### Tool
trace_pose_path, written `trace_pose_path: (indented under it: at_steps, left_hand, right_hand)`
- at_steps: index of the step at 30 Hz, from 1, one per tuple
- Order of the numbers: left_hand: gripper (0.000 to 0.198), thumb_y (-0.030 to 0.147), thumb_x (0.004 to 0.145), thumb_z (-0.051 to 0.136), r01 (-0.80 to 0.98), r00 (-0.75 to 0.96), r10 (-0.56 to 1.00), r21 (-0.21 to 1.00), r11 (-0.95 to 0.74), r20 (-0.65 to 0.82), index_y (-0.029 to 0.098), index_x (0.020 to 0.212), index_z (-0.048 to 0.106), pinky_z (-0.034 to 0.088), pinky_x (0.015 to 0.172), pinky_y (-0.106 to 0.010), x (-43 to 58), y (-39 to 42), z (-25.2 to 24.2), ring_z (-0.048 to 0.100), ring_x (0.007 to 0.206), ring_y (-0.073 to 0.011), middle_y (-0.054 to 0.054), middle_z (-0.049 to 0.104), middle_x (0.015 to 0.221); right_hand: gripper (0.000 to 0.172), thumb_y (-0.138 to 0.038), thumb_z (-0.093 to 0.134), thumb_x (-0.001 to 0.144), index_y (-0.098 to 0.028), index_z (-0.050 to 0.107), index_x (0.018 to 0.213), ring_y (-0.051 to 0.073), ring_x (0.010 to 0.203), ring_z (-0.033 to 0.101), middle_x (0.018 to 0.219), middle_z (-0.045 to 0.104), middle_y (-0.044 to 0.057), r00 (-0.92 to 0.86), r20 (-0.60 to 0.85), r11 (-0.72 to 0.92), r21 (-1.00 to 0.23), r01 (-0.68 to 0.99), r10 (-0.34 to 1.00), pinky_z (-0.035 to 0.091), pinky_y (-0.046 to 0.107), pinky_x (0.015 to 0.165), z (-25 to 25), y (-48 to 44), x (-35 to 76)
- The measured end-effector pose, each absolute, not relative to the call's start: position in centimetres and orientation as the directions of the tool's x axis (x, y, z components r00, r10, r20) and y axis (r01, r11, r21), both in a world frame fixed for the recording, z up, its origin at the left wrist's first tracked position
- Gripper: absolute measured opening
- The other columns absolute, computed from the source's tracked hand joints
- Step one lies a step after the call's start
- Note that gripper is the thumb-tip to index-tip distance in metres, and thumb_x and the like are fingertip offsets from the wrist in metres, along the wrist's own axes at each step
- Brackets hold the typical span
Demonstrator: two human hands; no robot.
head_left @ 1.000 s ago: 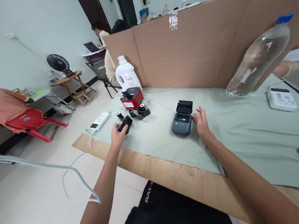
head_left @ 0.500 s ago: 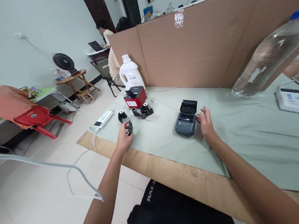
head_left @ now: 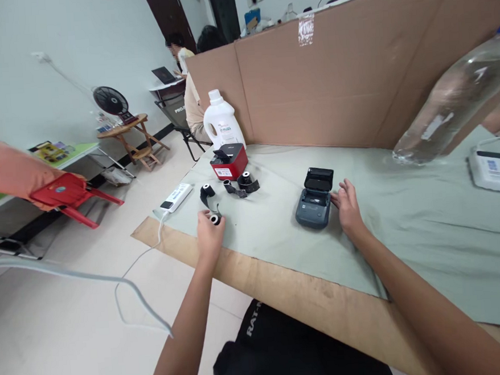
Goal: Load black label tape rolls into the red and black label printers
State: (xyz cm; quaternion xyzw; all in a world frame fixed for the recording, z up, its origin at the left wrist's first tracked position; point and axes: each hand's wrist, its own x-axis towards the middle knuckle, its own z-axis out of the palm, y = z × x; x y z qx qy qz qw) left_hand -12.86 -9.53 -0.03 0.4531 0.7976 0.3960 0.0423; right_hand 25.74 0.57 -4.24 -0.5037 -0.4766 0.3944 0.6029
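Observation:
Near the table's front left edge, my left hand closes its fingers around a small black paper roll with a pale core. A strip of dark paper curls up behind that roll, beside another black roll. Two more unwound black rolls lie in front of a red and black box-shaped device. Farther right, a dark portable label printer sits with its lid raised. My right hand is at the printer's right side, fingers apart, fingertips at or very near its edge.
A white detergent bottle stands behind the red device, against a cardboard partition. A large water bottle leans at the right, near a white box. A white power strip with a cable lies at the left edge. Other people sit beyond.
My left hand has tilted the roll so its round end faces up more. The whole view has shifted slightly; my right hand stays beside the printer.

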Motion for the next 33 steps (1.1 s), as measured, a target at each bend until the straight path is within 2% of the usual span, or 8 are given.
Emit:
trace_pose_path:
  at_steps: [7, 14, 18, 22, 24, 27, 29, 33]
  left_hand:
    - [0.068, 0.020, 0.076, 0.068, 0.670, -0.460, 0.834, 0.736, 0.100, 0.305, 0.024, 0.137, 0.039, 0.050, 0.096, -0.038, -14.0, -8.0, 0.9, 0.067, 0.107, -0.0244, -0.006, 0.070, 0.119]
    - [0.062, 0.019, 0.081, 0.062, 0.723, -0.235, 0.952, 0.690, 0.038, 0.194, 0.019, 0.140, 0.043, 0.049, 0.100, -0.040, -14.6, -6.7, 0.0, 0.066, 0.110, -0.0254, -0.009, 0.070, 0.118]
    - [0.072, 0.031, 0.079, 0.071, 0.845, -0.226, 0.905, 0.534, -0.002, 0.360, 0.018, 0.145, 0.044, 0.042, 0.110, -0.048, -14.6, -7.6, 0.7, 0.054, 0.124, -0.0322, -0.015, 0.059, 0.130]
    - [0.050, 0.041, 0.087, 0.061, 0.872, -0.342, 0.765, 0.487, 0.042, 0.546, 0.019, 0.132, 0.057, 0.044, 0.108, -0.045, -17.3, -6.3, 3.2, 0.055, 0.118, -0.0291, -0.012, 0.060, 0.120]
    - [0.042, 0.036, 0.088, 0.058, 0.896, -0.348, 0.787, 0.427, 0.120, 0.509, 0.019, 0.126, 0.062, 0.043, 0.108, -0.045, -19.3, -4.4, 4.3, 0.055, 0.119, -0.0302, -0.012, 0.063, 0.121]
    - [0.052, 0.028, 0.085, 0.057, 0.944, -0.282, 0.903, 0.262, 0.201, 0.325, 0.023, 0.137, 0.060, 0.038, 0.110, -0.053, -21.6, -1.0, 5.3, 0.049, 0.129, -0.0370, -0.012, 0.060, 0.141]
    - [0.056, 0.023, 0.086, 0.055, 0.974, -0.192, 0.964, 0.158, 0.164, 0.183, 0.028, 0.141, 0.058, 0.037, 0.109, -0.055, -22.3, 0.8, 5.5, 0.047, 0.134, -0.0385, -0.008, 0.054, 0.150]
    - [0.042, 0.018, 0.084, 0.053, 0.996, -0.081, 0.994, 0.054, 0.077, 0.071, 0.027, 0.122, 0.071, 0.040, 0.105, -0.047, -22.8, 2.3, 6.0, 0.058, 0.123, -0.0324, -0.007, 0.067, 0.134]
  right_hand:
    - [0.075, -0.069, 0.046, 0.093, -0.034, 0.032, 0.157, 0.027, 0.124, 0.063, 0.161, 0.034, 0.013, 0.229, 0.179, 0.179, -0.984, 0.022, 0.957, 0.045, 0.048, 0.113, -4.2, 0.5, 25.8]
    - [0.075, -0.070, 0.047, 0.092, -0.034, 0.032, 0.156, 0.027, 0.128, 0.060, 0.162, 0.033, 0.012, 0.238, 0.168, 0.173, -0.985, -0.001, 0.957, 0.043, 0.048, 0.115, -3.9, 0.3, 25.6]
    - [0.075, -0.070, 0.047, 0.092, -0.035, 0.033, 0.156, 0.027, 0.126, 0.061, 0.162, 0.034, 0.012, 0.241, 0.170, 0.173, -0.985, 0.006, 0.955, 0.043, 0.048, 0.115, -4.0, 0.3, 25.7]
    - [0.075, -0.070, 0.047, 0.092, -0.035, 0.032, 0.157, 0.025, 0.125, 0.062, 0.162, 0.034, 0.012, 0.235, 0.160, 0.159, -0.987, 0.020, 0.959, 0.044, 0.045, 0.114, -3.8, 0.3, 25.7]
    - [0.075, -0.069, 0.047, 0.092, -0.034, 0.031, 0.157, 0.024, 0.125, 0.062, 0.163, 0.033, 0.011, 0.234, 0.154, 0.155, -0.988, 0.015, 0.960, 0.044, 0.044, 0.114, -3.7, 0.2, 25.6]
    - [0.075, -0.069, 0.047, 0.092, -0.034, 0.032, 0.157, 0.024, 0.126, 0.061, 0.163, 0.033, 0.011, 0.243, 0.151, 0.152, -0.988, 0.014, 0.958, 0.044, 0.043, 0.114, -3.4, 0.1, 25.5]
    - [0.075, -0.068, 0.047, 0.093, -0.033, 0.032, 0.157, 0.024, 0.127, 0.061, 0.163, 0.033, 0.012, 0.242, 0.146, 0.146, -0.989, 0.017, 0.959, 0.044, 0.043, 0.114, -3.3, 0.1, 25.5]
    - [0.074, -0.065, 0.046, 0.094, -0.030, 0.031, 0.156, 0.025, 0.129, 0.060, 0.163, 0.033, 0.014, 0.230, 0.142, 0.140, -0.990, 0.023, 0.963, 0.044, 0.042, 0.115, -3.5, 0.1, 25.6]
